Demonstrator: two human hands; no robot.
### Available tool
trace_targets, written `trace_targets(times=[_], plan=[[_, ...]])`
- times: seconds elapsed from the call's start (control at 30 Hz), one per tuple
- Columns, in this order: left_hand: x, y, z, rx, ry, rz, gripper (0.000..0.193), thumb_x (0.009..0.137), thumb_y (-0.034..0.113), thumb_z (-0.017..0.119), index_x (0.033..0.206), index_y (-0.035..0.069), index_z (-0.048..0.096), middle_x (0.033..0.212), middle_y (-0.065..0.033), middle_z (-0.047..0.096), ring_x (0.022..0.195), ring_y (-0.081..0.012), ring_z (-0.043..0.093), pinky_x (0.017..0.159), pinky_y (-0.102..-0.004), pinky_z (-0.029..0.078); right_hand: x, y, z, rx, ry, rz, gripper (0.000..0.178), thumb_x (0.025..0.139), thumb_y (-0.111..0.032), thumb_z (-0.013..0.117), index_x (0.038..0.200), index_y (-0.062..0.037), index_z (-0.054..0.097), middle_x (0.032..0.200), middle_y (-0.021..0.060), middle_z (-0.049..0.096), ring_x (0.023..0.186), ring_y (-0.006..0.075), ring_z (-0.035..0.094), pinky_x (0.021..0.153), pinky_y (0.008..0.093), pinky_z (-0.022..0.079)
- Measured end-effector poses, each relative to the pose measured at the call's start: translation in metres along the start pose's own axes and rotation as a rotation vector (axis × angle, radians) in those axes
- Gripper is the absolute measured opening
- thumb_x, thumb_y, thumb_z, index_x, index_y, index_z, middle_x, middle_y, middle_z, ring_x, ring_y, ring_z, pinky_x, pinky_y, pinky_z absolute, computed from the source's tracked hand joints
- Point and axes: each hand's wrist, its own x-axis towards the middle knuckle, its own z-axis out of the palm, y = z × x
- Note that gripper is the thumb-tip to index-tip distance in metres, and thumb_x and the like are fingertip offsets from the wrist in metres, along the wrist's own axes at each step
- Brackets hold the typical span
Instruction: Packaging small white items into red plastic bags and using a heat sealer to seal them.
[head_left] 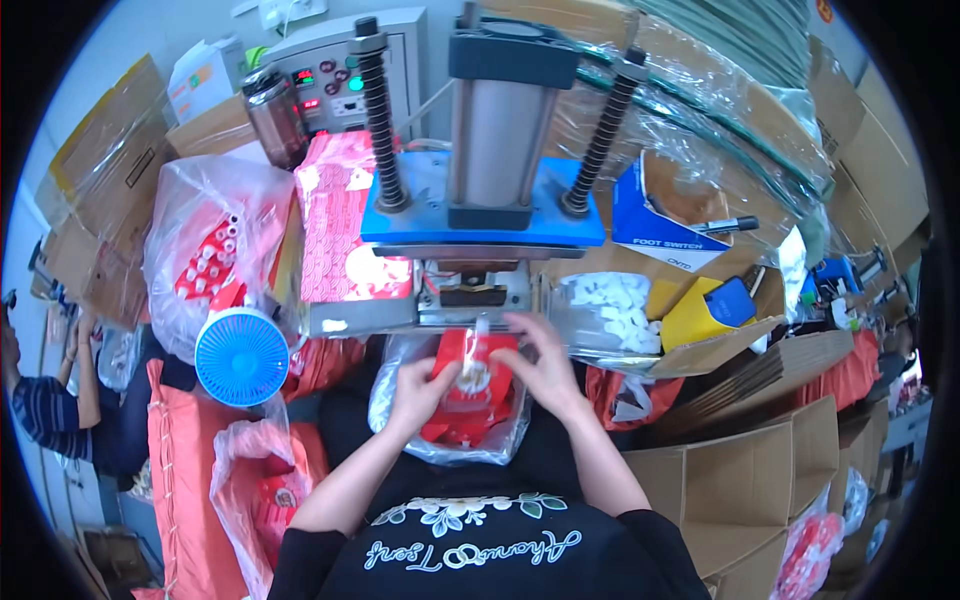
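Observation:
My left hand is closed on the lower left edge of a flat red card-like piece, its thumb lying on top. From the other side my right hand grips the same piece, the thumb at its right edge and the forefinger stretched toward the press. A pale, shiny strip shows at the middle of the piece; what it is I cannot make out. Below both hands, a clear plastic bag in my lap holds more red pieces. Just beyond my fingers stands a press with a blue plate and a metal bed.
Left of the press lie pink patterned sheets, a bag of red rolls and a blue fan. On the right are white small parts, a yellow box and a blue carton. Another person's arm shows far left.

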Motion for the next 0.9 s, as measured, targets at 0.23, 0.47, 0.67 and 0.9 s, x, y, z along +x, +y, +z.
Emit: trace_targets(times=[0.23, 0.47, 0.67, 0.9], plan=[[0.042, 0.059, 0.005, -0.393, 0.144, -0.332, 0.028, 0.09, 0.019, 0.07, 0.105, -0.005, 0.066, 0.096, -0.0168, 0.072, 0.08, -0.022, 0.072, 0.072, -0.0329, 0.059, 0.007, 0.029, -0.053, -0.276, 0.189, 0.033, 0.029, 0.088, -0.004, 0.065, 0.116, -0.0016, 0.062, 0.112, 0.012, 0.062, 0.094, 0.0202, 0.064, 0.076, 0.0298, 0.052], [0.069, 0.034, -0.025, -0.028, 0.011, 0.023, 0.021, 0.093, 0.019, 0.067, 0.092, -0.002, 0.07, 0.086, -0.0084, 0.072, 0.072, -0.0134, 0.068, 0.065, -0.0266, 0.05, 0.024, 0.076, -0.063, -0.647, 0.232, -0.074, 0.032, 0.084, -0.007, 0.066, 0.116, -0.0023, 0.063, 0.11, 0.0159, 0.062, 0.094, 0.033, 0.061, 0.081, 0.0372, 0.049], [0.064, 0.014, -0.096, 0.988, 0.412, 0.448, 0.068, 0.084, 0.036, 0.071, 0.14, 0.006, 0.048, 0.148, -0.019, 0.041, 0.139, -0.0347, 0.037, 0.115, -0.0505, 0.024, 0.032, 0.069, -0.04, -0.691, 0.282, -0.028, 0.021, 0.088, -0.018, 0.066, 0.103, -0.0038, 0.062, 0.097, 0.016, 0.059, 0.094, 0.0362, 0.056, 0.08, 0.0431, 0.046], [0.021, -0.013, -0.109, 0.881, 0.428, 0.574, 0.031, 0.08, 0.013, 0.071, 0.111, 0.015, 0.071, 0.128, -0.0027, 0.062, 0.129, -0.0239, 0.05, 0.114, -0.0528, 0.019, 0.045, 0.076, -0.043, -0.722, 0.213, 0.203, 0.017, 0.092, -0.02, 0.059, 0.088, -0.0057, 0.05, 0.087, 0.0172, 0.063, 0.088, 0.0411, 0.06, 0.071, 0.0512, 0.046]])
